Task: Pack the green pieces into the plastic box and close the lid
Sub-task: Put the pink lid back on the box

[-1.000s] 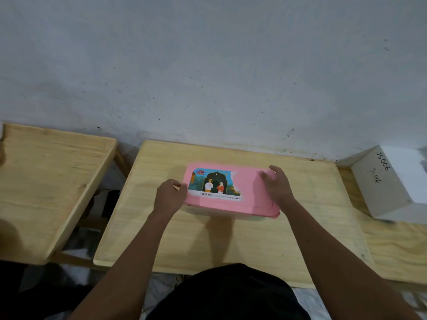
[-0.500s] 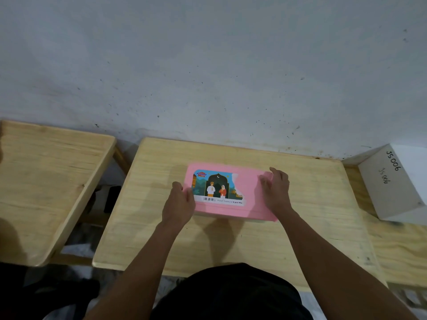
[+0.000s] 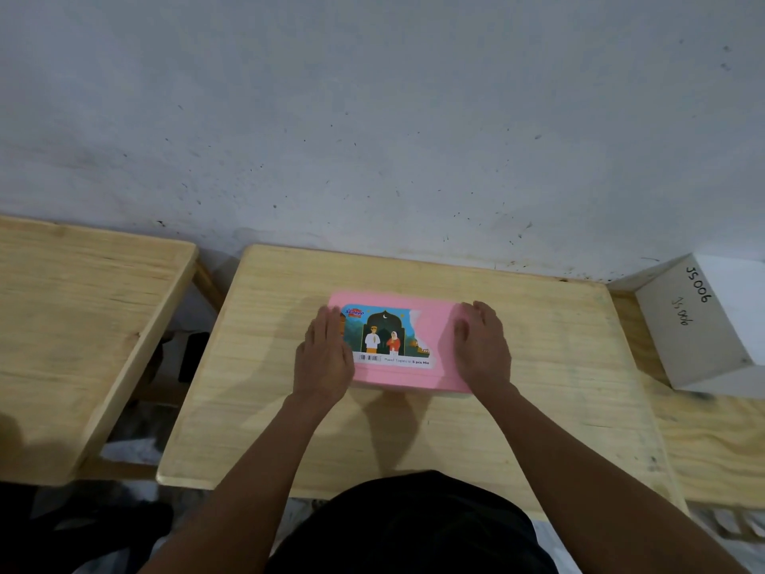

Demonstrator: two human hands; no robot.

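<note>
At the far left a separate wooden bench (image 3: 78, 325) stands apart from the middle wooden surface (image 3: 414, 428), a dark gap between them. On the middle surface, slightly toward the wall, lies the plastic box, its pink lid (image 3: 439, 358) already on top and covering it, so nothing inside can be seen. The left hand (image 3: 325, 358) lies flat, palm down, on the lid's left end, its fingers (image 3: 327, 325) stretched out straight and close together, gripping nothing. A colourful printed label (image 3: 387, 337) fills the lid between the two hands. The right hand (image 3: 482, 345) lies flat on the lid's right end in the same way, fingers extended and together. Further right, on another wooden top, a white box (image 3: 703, 325) with handwritten marks sits against the wall.
</note>
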